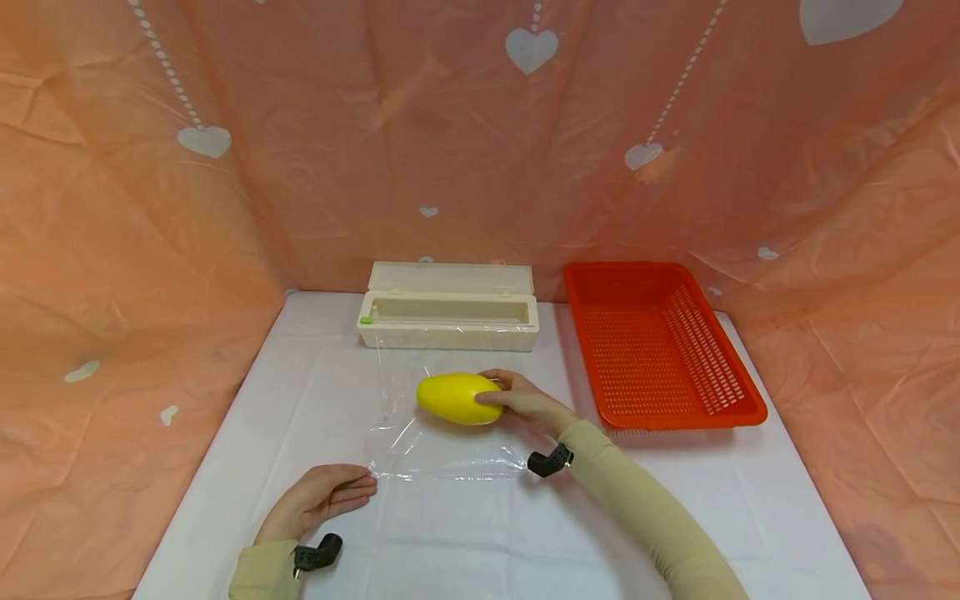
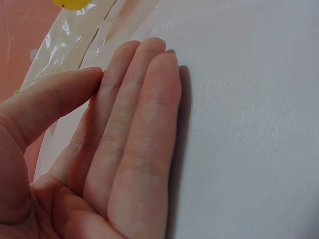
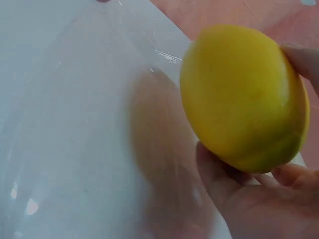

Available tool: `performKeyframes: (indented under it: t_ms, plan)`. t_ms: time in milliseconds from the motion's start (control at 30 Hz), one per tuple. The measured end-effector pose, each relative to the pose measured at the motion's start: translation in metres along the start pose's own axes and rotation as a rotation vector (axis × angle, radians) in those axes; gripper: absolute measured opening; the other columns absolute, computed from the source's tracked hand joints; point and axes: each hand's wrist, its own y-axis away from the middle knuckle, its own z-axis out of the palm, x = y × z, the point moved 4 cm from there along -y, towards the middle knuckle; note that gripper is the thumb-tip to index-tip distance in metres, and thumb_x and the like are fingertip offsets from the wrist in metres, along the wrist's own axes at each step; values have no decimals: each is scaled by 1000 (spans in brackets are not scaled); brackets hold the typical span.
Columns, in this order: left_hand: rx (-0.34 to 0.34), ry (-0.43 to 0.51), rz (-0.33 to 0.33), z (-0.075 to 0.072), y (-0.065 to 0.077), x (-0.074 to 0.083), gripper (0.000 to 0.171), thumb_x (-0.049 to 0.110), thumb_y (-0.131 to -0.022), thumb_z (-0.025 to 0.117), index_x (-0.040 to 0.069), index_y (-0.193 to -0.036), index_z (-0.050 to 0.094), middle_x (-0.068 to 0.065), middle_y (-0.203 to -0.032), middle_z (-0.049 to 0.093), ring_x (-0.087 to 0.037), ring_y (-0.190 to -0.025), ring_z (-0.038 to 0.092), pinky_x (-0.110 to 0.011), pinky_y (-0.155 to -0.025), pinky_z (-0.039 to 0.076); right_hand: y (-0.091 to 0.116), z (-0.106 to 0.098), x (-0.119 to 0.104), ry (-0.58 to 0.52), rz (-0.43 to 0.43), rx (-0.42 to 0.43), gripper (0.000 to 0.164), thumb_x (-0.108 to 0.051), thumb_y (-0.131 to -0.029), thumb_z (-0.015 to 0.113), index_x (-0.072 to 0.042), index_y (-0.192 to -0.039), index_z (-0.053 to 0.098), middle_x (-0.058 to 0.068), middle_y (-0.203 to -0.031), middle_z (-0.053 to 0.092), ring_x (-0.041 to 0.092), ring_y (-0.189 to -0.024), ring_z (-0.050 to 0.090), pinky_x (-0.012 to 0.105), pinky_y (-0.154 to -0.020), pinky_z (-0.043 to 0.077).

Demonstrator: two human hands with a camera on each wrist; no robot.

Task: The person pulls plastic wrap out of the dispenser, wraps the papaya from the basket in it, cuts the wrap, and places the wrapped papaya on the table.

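A smooth yellow fruit (image 1: 458, 398), shaped like a mango, is gripped at its right end by my right hand (image 1: 525, 400). In the right wrist view the thumb and fingers wrap the fruit (image 3: 244, 99), and it casts a shadow below. Under it a sheet of clear cling film (image 1: 442, 454) stretches from the white dispenser box (image 1: 450, 335) toward the front. My left hand (image 1: 326, 497) pinches the film's near left corner between thumb and index finger. The other fingers of this hand (image 2: 124, 129) lie nearly straight in the left wrist view.
The dispenser's lid (image 1: 450, 276) stands raised at the back, and a green piece (image 1: 366, 320) sits on its left end. An orange-red perforated basket (image 1: 637, 358) is at the right. White cloth (image 1: 442, 542) covers the table, with a pink curtain (image 1: 450, 150) behind.
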Motion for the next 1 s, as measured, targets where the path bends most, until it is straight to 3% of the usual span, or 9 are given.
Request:
performKeyframes:
  t_ms: [100, 333, 633, 1000]
  plan:
    - [-13, 2, -2, 0, 0, 0, 33, 11, -93, 61, -14, -115, 56, -17, -99, 69, -26, -92, 68, -40, -86, 53, 1, 3, 7, -10, -1, -2, 63, -34, -80, 77, -9, -132, 53, 7, -126, 56, 22, -109, 55, 34, -97, 45]
    - [-45, -11, 6, 1, 0, 0, 35, 10, -93, 60, -16, -116, 54, -17, -100, 69, -25, -93, 67, -40, -87, 52, 1, 9, 15, -67, -68, -62, 59, -20, -82, 77, -3, -132, 51, 10, -126, 55, 23, -108, 54, 32, -96, 45]
    - [-16, -11, -8, -1, 0, -1, 32, 10, -93, 61, -14, -114, 56, -18, -98, 69, -25, -92, 68, -40, -85, 53, -3, 9, 17, 62, -117, -58, 55, -14, -82, 77, -4, -131, 53, 8, -126, 56, 23, -111, 52, 35, -101, 41]
    - [-19, -45, 6, -1, -1, -1, 36, 12, -93, 62, -15, -116, 55, -18, -100, 69, -26, -93, 67, -40, -86, 53, -1, 7, 13, 89, -92, -84, 60, -16, -84, 74, -13, -138, 48, 6, -135, 50, 25, -120, 46, 40, -107, 34]
